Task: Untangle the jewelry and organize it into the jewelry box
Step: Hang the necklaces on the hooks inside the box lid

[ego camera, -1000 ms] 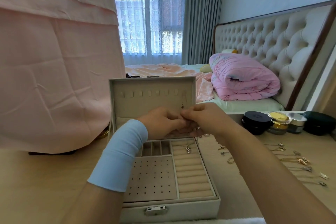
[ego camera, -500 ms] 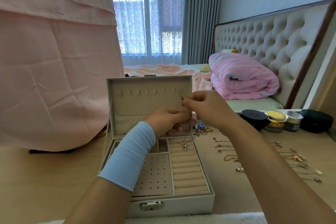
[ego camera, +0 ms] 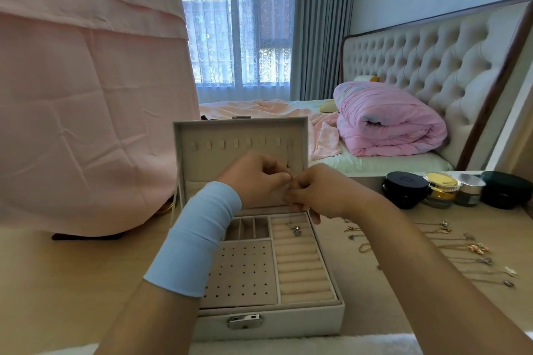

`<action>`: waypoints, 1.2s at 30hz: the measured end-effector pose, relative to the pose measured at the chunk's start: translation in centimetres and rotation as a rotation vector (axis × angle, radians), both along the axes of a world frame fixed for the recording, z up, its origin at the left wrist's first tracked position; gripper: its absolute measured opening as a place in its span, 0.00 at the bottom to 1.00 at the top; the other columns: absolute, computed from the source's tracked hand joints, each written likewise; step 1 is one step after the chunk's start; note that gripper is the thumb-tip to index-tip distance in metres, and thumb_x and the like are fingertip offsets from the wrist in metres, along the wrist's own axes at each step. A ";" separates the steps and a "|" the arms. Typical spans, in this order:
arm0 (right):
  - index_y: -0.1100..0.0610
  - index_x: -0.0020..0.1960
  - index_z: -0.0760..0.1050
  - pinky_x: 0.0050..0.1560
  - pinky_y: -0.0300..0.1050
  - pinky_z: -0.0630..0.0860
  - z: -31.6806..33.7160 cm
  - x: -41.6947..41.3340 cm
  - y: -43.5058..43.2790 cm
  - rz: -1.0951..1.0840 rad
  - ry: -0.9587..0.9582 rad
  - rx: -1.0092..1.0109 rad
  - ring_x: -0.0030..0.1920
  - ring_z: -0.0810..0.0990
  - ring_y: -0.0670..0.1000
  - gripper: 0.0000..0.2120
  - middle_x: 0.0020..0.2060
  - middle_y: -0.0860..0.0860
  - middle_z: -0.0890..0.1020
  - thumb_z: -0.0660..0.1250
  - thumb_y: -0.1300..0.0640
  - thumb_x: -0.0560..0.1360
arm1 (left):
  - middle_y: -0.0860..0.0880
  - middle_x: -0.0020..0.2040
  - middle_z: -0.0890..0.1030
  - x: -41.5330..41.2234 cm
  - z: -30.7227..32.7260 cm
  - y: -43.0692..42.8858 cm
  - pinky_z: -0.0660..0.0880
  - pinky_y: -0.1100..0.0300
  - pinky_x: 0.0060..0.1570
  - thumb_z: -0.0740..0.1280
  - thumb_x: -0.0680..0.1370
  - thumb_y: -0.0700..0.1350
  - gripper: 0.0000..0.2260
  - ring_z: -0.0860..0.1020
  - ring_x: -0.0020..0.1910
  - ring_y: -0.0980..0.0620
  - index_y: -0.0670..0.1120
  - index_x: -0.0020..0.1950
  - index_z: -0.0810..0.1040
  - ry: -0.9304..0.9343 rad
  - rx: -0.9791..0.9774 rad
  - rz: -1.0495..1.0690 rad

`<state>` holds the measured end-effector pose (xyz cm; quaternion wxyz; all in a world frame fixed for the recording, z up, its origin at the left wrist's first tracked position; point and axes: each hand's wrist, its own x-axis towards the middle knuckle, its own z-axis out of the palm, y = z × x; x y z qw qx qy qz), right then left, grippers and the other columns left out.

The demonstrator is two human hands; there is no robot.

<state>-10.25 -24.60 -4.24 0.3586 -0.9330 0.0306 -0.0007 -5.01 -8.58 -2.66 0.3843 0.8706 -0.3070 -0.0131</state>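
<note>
- The jewelry box (ego camera: 268,323) sat open on the desk (ego camera: 360,282), nearest the person. A silver pendant (ego camera: 296,230) lay on its ring rolls.
- To the right, the loose necklaces (ego camera: 461,248) lay spread on the desk, outside the box.
- Above the tray, the left hand (ego camera: 253,179) and right hand (ego camera: 320,196) met fingertip to fingertip. Both had curled fingers pinching what looked like the lower end of a gold necklace (ego camera: 287,165), though the chain was too fine to trace there.
- That necklace hung from the rightmost hook in the upright lid (ego camera: 239,135).
- Risks: a tug could slip the chain off its hook or tip the lid. If the chain dropped, it might tangle with the pendant below.
</note>
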 end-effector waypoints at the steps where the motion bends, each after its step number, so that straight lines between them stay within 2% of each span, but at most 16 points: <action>1: 0.61 0.42 0.81 0.27 0.39 0.71 0.1 0.0 -0.2 -0.012 -0.016 -0.016 0.26 0.77 0.50 0.12 0.40 0.62 0.85 0.69 0.54 0.79 | 0.58 0.42 0.80 0.2 0.0 0.2 0.72 0.65 0.47 0.66 0.79 0.47 0.07 0.77 0.43 0.60 0.51 0.53 0.83 -0.026 0.045 0.020; 4: 0.60 0.41 0.82 0.24 0.37 0.70 1.1 -0.1 -0.5 -0.040 -0.113 0.001 0.26 0.80 0.51 0.11 0.35 0.58 0.86 0.70 0.55 0.79 | 0.54 0.54 0.81 0.5 -0.1 0.4 0.72 0.59 0.57 0.63 0.80 0.48 0.10 0.77 0.53 0.53 0.52 0.58 0.81 -0.115 0.153 0.112; 6: 0.58 0.39 0.83 0.25 0.35 0.71 1.7 -0.2 -0.4 -0.077 -0.248 0.061 0.28 0.82 0.50 0.10 0.35 0.53 0.86 0.71 0.57 0.78 | 0.52 0.57 0.80 0.5 -0.2 0.3 0.74 0.55 0.59 0.63 0.80 0.49 0.11 0.78 0.55 0.50 0.52 0.59 0.81 -0.190 0.244 0.150; 9: 0.57 0.43 0.84 0.26 0.35 0.74 2.2 -0.2 0.1 -0.123 -0.408 0.144 0.28 0.83 0.48 0.08 0.38 0.49 0.87 0.70 0.58 0.78 | 0.50 0.56 0.80 0.3 -0.6 0.1 0.77 0.51 0.57 0.62 0.80 0.51 0.12 0.79 0.52 0.48 0.52 0.59 0.81 -0.205 0.375 0.165; 13: 0.57 0.48 0.84 0.28 0.31 0.73 2.2 0.3 0.5 -0.148 -0.536 0.264 0.31 0.85 0.53 0.05 0.40 0.48 0.87 0.70 0.59 0.78 | 0.49 0.59 0.75 0.3 -1.0 -0.3 0.76 0.53 0.54 0.62 0.79 0.53 0.13 0.77 0.53 0.47 0.53 0.61 0.79 -0.265 0.503 0.189; 16: 0.54 0.49 0.85 0.29 0.29 0.72 2.3 0.7 0.8 -0.169 -0.603 0.322 0.31 0.86 0.53 0.04 0.41 0.47 0.87 0.71 0.59 0.77 | 0.49 0.59 0.73 0.3 -1.1 -0.4 0.76 0.51 0.56 0.62 0.78 0.53 0.13 0.76 0.54 0.47 0.53 0.61 0.79 -0.259 0.512 0.186; 18: 0.53 0.51 0.85 0.30 0.29 0.72 2.3 1.1 1.0 -0.175 -0.645 0.349 0.31 0.86 0.52 0.05 0.44 0.46 0.87 0.72 0.58 0.77 | 0.50 0.58 0.75 0.4 -1.0 -0.3 0.77 0.53 0.54 0.63 0.78 0.53 0.13 0.77 0.52 0.48 0.52 0.59 0.79 -0.239 0.502 0.179; 21: 0.51 0.53 0.85 0.37 0.29 0.75 2.3 1.5 1.1 -0.172 -0.694 0.360 0.30 0.85 0.51 0.06 0.47 0.42 0.86 0.72 0.57 0.77 | 0.51 0.53 0.79 0.5 -1.0 -0.3 0.77 0.55 0.50 0.63 0.77 0.52 0.11 0.78 0.49 0.49 0.52 0.57 0.80 -0.217 0.487 0.175; 24: 0.50 0.53 0.85 0.41 0.25 0.73 1.9 1.8 0.9 -0.170 -0.678 0.269 0.30 0.84 0.47 0.07 0.40 0.38 0.84 0.72 0.57 0.78 | 0.51 0.50 0.81 0.6 -0.9 -0.2 0.79 0.54 0.50 0.64 0.77 0.53 0.11 0.79 0.48 0.49 0.51 0.55 0.81 -0.213 0.474 0.169; 26: 0.51 0.55 0.86 0.41 0.23 0.70 1.3 2.0 0.6 -0.152 -0.600 0.087 0.37 0.83 0.43 0.08 0.42 0.39 0.85 0.71 0.58 0.78 | 0.51 0.51 0.82 0.6 -0.8 -0.1 0.79 0.53 0.51 0.64 0.77 0.53 0.11 0.79 0.48 0.49 0.52 0.55 0.82 -0.214 0.470 0.166; 27: 0.51 0.55 0.86 0.45 0.24 0.70 1.1 2.1 0.4 -0.140 -0.547 -0.039 0.44 0.83 0.42 0.09 0.46 0.42 0.85 0.71 0.58 0.77 | 0.51 0.51 0.82 0.7 -0.7 0.0 0.79 0.53 0.52 0.64 0.76 0.53 0.12 0.79 0.49 0.49 0.52 0.55 0.82 -0.213 0.467 0.163; 30: 0.48 0.57 0.85 0.55 0.35 0.70 0.8 2.1 0.4 -0.114 -0.437 -0.288 0.54 0.82 0.45 0.12 0.52 0.46 0.86 0.71 0.58 0.75 | 0.51 0.52 0.82 0.7 -0.8 0.0 0.78 0.53 0.53 0.64 0.76 0.53 0.12 0.79 0.49 0.49 0.53 0.57 0.81 -0.214 0.459 0.157; 33: 0.46 0.59 0.84 0.60 0.44 0.76 0.9 1.9 0.6 -0.096 -0.420 -0.376 0.55 0.82 0.47 0.15 0.53 0.45 0.86 0.70 0.58 0.74 | 0.51 0.53 0.82 0.8 -0.7 0.1 0.78 0.53 0.53 0.64 0.76 0.53 0.13 0.79 0.50 0.49 0.53 0.58 0.81 -0.223 0.454 0.155; 36: 0.47 0.58 0.84 0.58 0.49 0.78 0.7 1.5 0.7 -0.042 -0.330 -0.424 0.53 0.82 0.48 0.14 0.53 0.45 0.85 0.69 0.59 0.75 | 0.51 0.54 0.82 0.8 -0.9 0.1 0.78 0.53 0.54 0.64 0.76 0.54 0.15 0.79 0.50 0.49 0.54 0.60 0.80 -0.243 0.449 0.160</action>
